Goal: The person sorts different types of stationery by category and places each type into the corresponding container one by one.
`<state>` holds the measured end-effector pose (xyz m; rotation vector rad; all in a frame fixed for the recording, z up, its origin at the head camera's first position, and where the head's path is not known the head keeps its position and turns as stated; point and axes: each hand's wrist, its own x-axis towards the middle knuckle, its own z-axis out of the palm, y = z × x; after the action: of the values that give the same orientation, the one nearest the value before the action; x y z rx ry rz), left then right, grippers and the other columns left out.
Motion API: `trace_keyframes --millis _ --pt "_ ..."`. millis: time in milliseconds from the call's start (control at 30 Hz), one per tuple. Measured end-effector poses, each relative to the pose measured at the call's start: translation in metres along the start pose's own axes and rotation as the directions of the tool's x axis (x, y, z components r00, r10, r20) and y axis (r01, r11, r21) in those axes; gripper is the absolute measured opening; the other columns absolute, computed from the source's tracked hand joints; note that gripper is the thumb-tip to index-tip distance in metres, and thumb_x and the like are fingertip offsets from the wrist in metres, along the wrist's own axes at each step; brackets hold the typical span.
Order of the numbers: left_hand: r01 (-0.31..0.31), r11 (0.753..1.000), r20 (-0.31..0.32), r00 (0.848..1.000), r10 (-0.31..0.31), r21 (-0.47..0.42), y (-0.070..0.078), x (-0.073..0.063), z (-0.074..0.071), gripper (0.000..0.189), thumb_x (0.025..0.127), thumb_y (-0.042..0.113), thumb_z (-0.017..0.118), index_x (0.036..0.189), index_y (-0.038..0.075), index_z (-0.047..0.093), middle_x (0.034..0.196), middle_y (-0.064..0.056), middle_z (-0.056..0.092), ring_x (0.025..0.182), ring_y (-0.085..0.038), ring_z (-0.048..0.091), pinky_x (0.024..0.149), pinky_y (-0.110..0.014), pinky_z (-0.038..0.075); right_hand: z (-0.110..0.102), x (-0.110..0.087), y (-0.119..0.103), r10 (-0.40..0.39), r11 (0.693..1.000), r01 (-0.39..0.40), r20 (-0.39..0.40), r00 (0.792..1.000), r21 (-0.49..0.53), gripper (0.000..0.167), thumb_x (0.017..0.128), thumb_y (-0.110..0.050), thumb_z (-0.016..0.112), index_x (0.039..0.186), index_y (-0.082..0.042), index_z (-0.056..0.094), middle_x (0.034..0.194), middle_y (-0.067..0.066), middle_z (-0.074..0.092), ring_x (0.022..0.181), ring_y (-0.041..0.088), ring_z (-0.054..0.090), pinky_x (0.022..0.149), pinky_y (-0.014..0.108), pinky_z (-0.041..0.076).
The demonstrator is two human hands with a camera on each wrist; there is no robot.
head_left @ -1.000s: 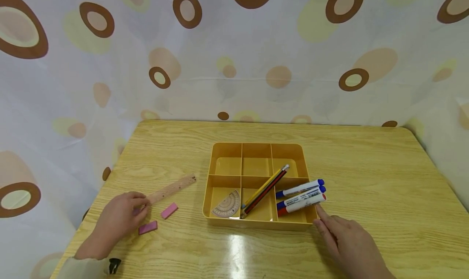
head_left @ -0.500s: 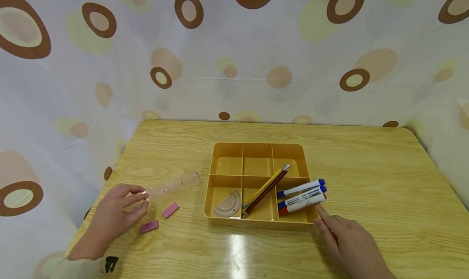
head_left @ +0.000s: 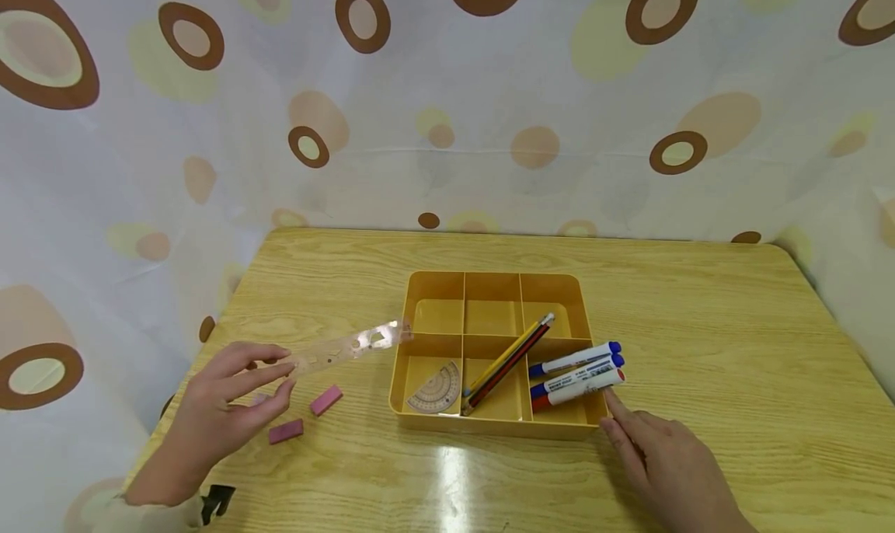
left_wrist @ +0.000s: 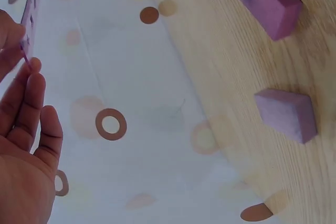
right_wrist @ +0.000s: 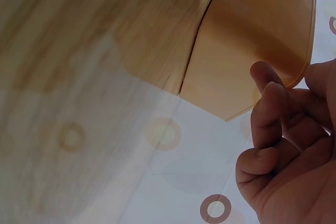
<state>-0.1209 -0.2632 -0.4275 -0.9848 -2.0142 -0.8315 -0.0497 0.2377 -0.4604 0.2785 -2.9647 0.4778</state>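
Observation:
My left hand (head_left: 217, 405) pinches one end of a clear plastic ruler (head_left: 343, 348) between thumb and fingertips. The ruler is raised above the table, its far end overlapping the left rim of a yellow six-compartment tray (head_left: 489, 427) in the head view. The left wrist view catches the ruler (left_wrist: 32, 11) nearly edge-on. At the tray's front right corner, my right hand (head_left: 667, 467) grips the wall, thumb and fingers on either side of the corner. Near the left hand lie a pink eraser (head_left: 326, 400), a darker pink eraser (head_left: 286, 431) and a pale purple eraser (left_wrist: 286, 115).
In the tray's front row are a protractor (head_left: 435, 389) at left, pencils (head_left: 506, 364) leaning over the middle dividers, and several whiteboard markers (head_left: 576, 379) jutting past the right rim. A patterned curtain (head_left: 447, 90) borders the wooden table (head_left: 706, 315).
My left hand has lifted the ruler off the table, and the ruler has moved right to the tray's left rim. My right hand and the tray stay in place.

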Motion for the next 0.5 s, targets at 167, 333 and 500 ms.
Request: trace_keyframes --millis 167,333,500 --pt "-0.049 0.998 0.019 0.999 0.049 -0.038 0.006 0.006 0.008 0.038 0.102 0.029 0.066 0.085 -0.002 0.08 0.09 -0.019 0.071 0.082 -0.024 0.062 0.066 -0.024 0.044 0.0 0.0 -0.001 -0.004 1.0 0.004 -0.01 1.0 -0.002 0.046 0.1 -0.025 0.071 0.139 -0.002 0.065 0.105 0.012 0.079 0.089 0.033 0.075 0.08 0.056 0.06" --pt "-0.048 0.998 0.049 0.998 0.05 -0.047 0.01 0.007 0.018 0.038 0.102 0.032 0.067 0.086 0.001 0.081 0.092 -0.016 0.072 0.081 -0.026 0.063 0.067 -0.025 0.044 -0.001 0.0 -0.001 -0.003 1.0 0.003 -0.011 1.0 -0.005 0.046 0.1 -0.025 0.07 0.139 -0.002 0.064 0.106 0.013 0.079 0.089 0.034 0.075 0.08 0.056 0.06" --pt "-0.068 0.995 0.07 0.995 0.073 -0.072 0.011 0.009 0.028 0.032 0.1 0.033 0.071 0.088 0.005 0.081 0.092 -0.013 0.074 0.078 -0.025 0.064 0.067 -0.025 0.046 -0.001 0.0 -0.001 -0.011 1.0 0.011 -0.023 1.0 -0.01 0.046 0.099 -0.025 0.071 0.138 -0.002 0.065 0.104 0.013 0.08 0.088 0.034 0.075 0.079 0.056 0.06"
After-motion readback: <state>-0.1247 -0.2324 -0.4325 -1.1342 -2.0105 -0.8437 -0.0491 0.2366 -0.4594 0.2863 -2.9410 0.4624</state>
